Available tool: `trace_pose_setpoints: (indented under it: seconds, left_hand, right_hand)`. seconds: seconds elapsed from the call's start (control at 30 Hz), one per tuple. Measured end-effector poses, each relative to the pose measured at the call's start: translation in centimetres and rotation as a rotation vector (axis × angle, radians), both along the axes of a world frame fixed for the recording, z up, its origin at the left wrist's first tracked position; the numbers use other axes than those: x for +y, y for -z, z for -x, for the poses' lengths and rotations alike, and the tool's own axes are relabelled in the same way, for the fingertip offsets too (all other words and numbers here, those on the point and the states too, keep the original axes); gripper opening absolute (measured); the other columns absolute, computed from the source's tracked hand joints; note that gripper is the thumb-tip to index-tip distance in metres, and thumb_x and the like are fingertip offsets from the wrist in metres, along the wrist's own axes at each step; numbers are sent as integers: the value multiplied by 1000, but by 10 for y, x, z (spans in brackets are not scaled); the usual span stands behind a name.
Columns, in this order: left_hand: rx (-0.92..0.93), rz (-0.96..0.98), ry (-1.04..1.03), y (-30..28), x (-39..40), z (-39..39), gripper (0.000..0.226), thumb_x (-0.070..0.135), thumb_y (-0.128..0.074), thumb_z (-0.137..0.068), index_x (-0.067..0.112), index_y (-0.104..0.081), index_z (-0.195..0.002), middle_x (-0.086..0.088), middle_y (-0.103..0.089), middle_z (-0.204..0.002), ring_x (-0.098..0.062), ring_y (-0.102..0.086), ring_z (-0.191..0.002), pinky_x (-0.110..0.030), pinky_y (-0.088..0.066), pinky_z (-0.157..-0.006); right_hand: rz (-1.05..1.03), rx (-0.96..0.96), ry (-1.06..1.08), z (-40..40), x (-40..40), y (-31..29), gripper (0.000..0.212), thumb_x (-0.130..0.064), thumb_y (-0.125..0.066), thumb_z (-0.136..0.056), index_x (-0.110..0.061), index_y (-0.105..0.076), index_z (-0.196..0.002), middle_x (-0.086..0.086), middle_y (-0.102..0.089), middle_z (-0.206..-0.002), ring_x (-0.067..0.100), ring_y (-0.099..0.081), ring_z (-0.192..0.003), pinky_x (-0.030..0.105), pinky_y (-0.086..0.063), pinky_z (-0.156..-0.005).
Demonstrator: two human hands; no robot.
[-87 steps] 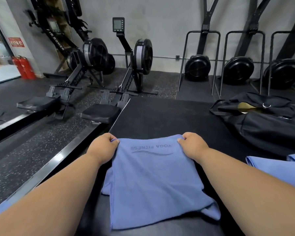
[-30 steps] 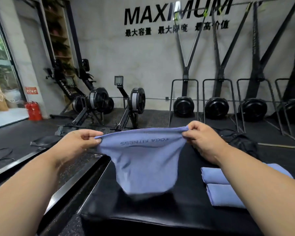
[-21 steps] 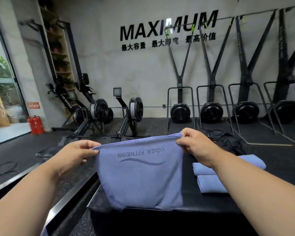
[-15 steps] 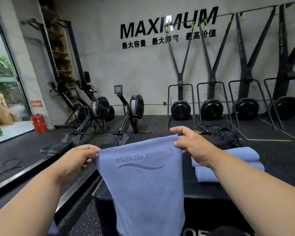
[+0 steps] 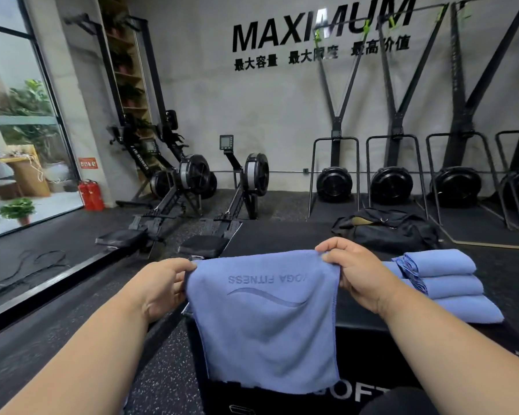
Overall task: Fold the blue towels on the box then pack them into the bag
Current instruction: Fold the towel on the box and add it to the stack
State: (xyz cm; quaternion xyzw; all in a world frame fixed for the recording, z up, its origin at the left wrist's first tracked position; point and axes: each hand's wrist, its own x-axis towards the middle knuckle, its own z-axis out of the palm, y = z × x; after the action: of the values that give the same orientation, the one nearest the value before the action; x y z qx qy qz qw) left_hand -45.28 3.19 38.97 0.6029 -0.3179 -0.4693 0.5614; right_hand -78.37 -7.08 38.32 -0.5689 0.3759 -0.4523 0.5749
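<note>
Beyond the near edge of the black foam box (image 5: 369, 344), on its right side, sits a stack of folded blue towels (image 5: 450, 284), and at the far right of the box top lies the black duffel bag (image 5: 385, 230), unzipped with a tan lining showing. Hanging in front of the box's near face is the blue towel (image 5: 267, 322) being worked: its long axis runs straight down from the grip, its top hem level and stretched left to right. "YOGA FITNESS" and a wave mark read reversed across its upper part. Left hand (image 5: 159, 290) is clenched on the top left corner, right hand (image 5: 355, 272) on the top right corner. The right hand is nearer the stack and the bag, so the next fold probably lands left of the stack.
</note>
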Motion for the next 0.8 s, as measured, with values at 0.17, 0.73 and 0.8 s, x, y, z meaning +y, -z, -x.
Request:
trace_pose_setpoints:
  seconds: [0.17,0.73,0.8]
  left_hand:
    - [-48,151,-117,9,-6,24,11,3,-71,-94,11,-63,-91,-11,-68,-84,-19,-59,-67,-29,-46,-63]
    - [-179,334,21,33,6,106,14,11,-77,-93,5,-66,-99,-4,-62,-71,-17,-61,-71,-40,-54,-78]
    - [-229,347,25,30,9,107,15,13,-78,-92,9,-67,-101,-4,-65,-74,-14,-62,-72,-35,-52,-78]
  right_hand:
    - [151,160,11,-12,18,-2,15,-3,-62,-99,-11,-73,-104,-4,-58,-64,10,-51,-52,22,-46,-47]
    - [-87,119,-102,-77,51,2,19,-12,-53,-102,-11,-69,-112,18,-78,-99,27,-77,-78,37,-65,-74]
    - [-132,41,-101,-75,50,0,26,-12,-48,-101,-10,-70,-113,20,-76,-95,29,-75,-73,40,-64,-74]
